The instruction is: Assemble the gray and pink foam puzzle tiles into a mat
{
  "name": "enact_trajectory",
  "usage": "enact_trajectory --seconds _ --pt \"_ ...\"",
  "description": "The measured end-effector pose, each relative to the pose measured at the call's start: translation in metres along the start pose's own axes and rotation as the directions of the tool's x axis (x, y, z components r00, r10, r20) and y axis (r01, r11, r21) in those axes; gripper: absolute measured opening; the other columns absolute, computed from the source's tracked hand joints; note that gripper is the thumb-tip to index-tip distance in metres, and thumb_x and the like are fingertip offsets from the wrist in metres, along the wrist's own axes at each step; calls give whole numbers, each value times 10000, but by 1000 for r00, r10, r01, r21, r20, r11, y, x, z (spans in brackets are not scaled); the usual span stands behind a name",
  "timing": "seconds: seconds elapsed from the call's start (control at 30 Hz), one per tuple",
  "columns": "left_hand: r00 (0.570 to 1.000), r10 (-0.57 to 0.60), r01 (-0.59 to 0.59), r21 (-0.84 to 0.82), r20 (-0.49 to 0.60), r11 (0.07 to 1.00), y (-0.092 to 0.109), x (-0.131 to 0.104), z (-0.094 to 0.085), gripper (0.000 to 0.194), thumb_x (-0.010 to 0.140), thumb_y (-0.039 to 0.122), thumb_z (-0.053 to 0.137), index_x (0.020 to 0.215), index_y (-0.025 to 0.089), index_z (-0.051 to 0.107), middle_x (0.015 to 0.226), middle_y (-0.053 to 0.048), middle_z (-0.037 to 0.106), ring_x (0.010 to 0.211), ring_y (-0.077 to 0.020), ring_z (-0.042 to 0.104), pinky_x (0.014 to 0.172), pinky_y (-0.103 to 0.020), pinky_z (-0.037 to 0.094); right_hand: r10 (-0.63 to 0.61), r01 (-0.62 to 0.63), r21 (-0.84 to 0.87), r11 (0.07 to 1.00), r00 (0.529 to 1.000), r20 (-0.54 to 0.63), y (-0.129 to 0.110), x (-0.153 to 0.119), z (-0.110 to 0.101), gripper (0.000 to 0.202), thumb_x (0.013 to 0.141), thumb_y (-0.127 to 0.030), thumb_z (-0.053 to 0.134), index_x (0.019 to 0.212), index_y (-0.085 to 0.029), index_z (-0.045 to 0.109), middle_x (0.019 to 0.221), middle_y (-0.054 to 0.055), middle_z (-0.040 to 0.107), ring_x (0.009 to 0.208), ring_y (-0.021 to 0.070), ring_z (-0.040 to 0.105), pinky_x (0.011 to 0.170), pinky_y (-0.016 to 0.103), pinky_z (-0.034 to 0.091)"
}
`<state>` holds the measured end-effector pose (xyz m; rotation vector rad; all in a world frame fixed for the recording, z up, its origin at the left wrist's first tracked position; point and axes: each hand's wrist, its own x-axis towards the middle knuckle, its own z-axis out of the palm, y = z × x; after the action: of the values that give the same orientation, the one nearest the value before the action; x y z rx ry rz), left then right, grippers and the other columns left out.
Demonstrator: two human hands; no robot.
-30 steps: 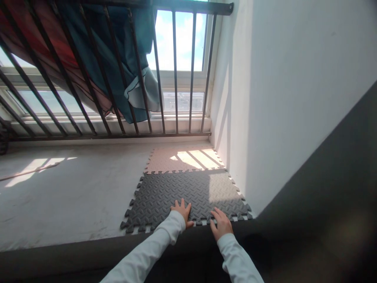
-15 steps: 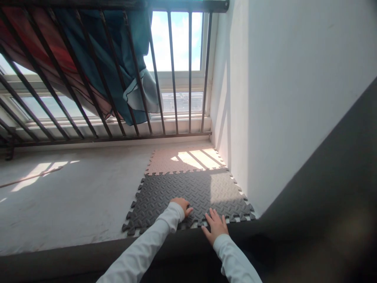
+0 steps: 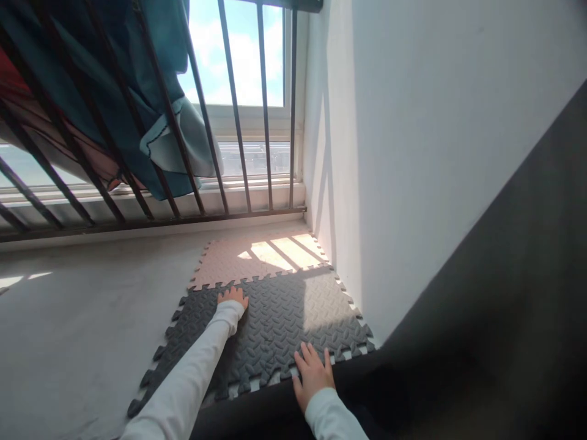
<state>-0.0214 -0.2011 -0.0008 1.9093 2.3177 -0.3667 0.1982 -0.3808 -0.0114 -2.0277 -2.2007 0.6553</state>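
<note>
A black foam puzzle mat with a raised tread pattern lies on the ledge, its toothed edges showing on several sides. Behind it, a pink foam puzzle mat meets its far edge. My left hand rests on the black mat near that seam, fingers spread and holding nothing. At the mat's near edge my right hand lies with its fingers stretched out over the teeth, also holding nothing. Part of the black mat is hidden under my left sleeve.
A white wall rises along the mats' right side. Dark metal railing runs across the back, with blue and red cloth hanging behind it by the window. The grey ledge extends left and drops off in front.
My left hand has moved forward and left across the black mat, from its near edge towards the pink mat. My right hand stays by the near edge. The view has shifted right.
</note>
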Motion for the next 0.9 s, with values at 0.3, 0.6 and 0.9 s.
enact_trajectory --seconds 0.3,0.6,0.9 --pt "903 412 -421 -59 -121 905 99 12 -6 534 806 375 269 1312 204 277 1399 -25 230 1272 -176 199 1037 -376 158 59 -63 153 986 998 32 0 0 -13 400 681 -374 486 1070 -301 547 1296 6 411 1206 224 308 1023 489 17" --pt "927 367 -373 -75 -78 925 125 21 -24 533 781 497 270 1228 246 413 1263 -79 456 1126 -267 406 966 -491 214 80 -71 212 975 996 -34 -5 0 -23 282 663 -303 491 924 -281 597 1183 22 511 1147 190 370 1030 451 10" --pt "933 359 -357 -60 23 932 152 1 -27 617 760 526 326 1277 189 341 1373 -137 269 1239 -317 231 963 -534 191 135 -110 265 958 988 -77 -6 -1 -21 329 679 -264 477 991 -288 578 1190 -10 512 1151 164 373 1044 392 29"
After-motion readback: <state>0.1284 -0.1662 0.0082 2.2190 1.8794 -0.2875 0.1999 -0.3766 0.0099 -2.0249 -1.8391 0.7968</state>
